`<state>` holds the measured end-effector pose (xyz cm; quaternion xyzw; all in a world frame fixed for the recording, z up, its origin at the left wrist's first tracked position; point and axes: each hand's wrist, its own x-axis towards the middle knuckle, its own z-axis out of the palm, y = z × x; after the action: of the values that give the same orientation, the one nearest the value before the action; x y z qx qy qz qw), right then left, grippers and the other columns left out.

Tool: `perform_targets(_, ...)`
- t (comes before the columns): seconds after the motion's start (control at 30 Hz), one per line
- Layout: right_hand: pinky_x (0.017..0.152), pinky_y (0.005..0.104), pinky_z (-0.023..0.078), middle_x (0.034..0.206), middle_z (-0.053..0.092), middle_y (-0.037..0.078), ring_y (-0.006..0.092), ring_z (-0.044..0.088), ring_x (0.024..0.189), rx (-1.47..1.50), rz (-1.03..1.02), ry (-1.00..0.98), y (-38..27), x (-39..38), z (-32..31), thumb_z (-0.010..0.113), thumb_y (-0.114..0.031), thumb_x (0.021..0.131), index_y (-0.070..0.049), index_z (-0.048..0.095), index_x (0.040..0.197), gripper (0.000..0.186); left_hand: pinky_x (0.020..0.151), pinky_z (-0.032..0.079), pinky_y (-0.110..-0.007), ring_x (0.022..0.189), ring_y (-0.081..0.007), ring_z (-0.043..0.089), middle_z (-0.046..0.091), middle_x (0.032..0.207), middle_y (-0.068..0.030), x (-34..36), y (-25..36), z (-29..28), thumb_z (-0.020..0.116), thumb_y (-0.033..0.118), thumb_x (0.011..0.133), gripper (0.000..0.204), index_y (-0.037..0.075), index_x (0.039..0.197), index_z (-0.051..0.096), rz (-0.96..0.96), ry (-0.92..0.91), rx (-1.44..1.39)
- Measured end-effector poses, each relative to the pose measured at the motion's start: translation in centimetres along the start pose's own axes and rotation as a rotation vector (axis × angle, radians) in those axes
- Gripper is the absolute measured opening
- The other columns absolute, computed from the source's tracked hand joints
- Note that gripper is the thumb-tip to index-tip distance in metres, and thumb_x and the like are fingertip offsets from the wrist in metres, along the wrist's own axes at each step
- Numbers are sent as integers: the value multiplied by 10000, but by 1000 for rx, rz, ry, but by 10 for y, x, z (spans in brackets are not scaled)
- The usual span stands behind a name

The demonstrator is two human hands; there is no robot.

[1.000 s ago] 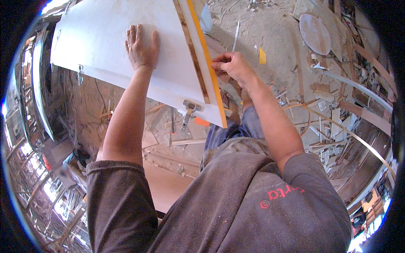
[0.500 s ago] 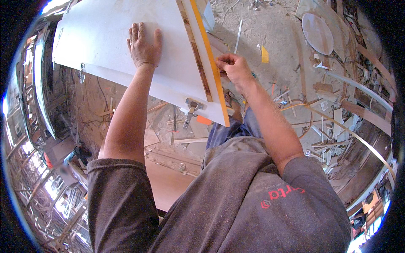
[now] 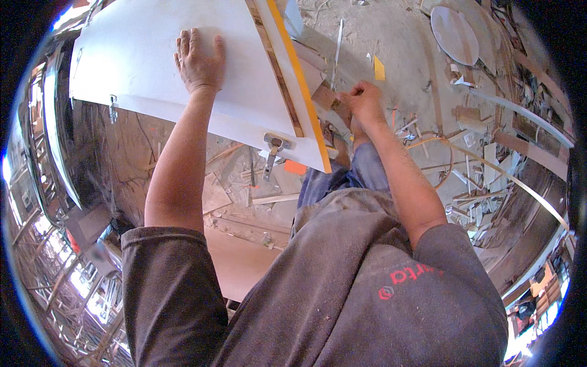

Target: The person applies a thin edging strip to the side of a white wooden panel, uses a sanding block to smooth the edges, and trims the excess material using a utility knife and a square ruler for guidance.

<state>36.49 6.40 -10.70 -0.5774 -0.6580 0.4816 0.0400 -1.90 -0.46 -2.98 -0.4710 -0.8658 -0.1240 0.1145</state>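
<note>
A white panel (image 3: 134,55) with an orange-yellow edge (image 3: 301,73) lies in front of me, at the upper left. My left hand (image 3: 202,64) rests flat on its face, fingers stretched out. Along its right side runs a strip of bare brown wood (image 3: 276,67). Metal cabinet hinges are fitted at the near side, one hinge (image 3: 276,144) close to the corner and another hinge (image 3: 114,109) farther left. To the right of the orange edge, apart from it, is my right hand (image 3: 367,105), its fingers curled into a pinch. Whatever they hold, if anything, is too small to make out.
Scraps litter the dusty floor, among them a yellow piece (image 3: 379,68) and an orange piece (image 3: 295,167). A pale oval board (image 3: 455,35) lies at the far right. A long thin strip (image 3: 510,183) curves along the right side. Below the panel sits a brown board (image 3: 241,260).
My right hand has moved off the panel's orange edge, to the right. My left hand stays flat on the panel; the view has shifted slightly.
</note>
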Motion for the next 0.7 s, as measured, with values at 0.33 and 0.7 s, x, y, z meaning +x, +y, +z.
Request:
perform_targets(0.33, 761, 323, 599, 1004, 767, 99, 176, 724, 875, 645, 58, -548, -49, -50, -4, 783, -185, 915, -1, 753, 1120, 277, 1252, 246, -498, 1524, -361, 345, 433, 1609, -190, 0, -2, 1, 540, 600, 998, 749, 54, 1510, 510, 36, 22, -9)
perform_targets(0.7, 705, 283, 583, 888, 742, 86, 135, 697, 756, 526, -18, -518, -52, -43, -3, 786, -130, 893, 21, 733, 1004, 195, 1281, 193, -488, 1563, -324, 281, 382, 1644, -174, 1, -5, 3, 489, 643, 996, 789, 78, 1546, 468, 19, -14, -48)
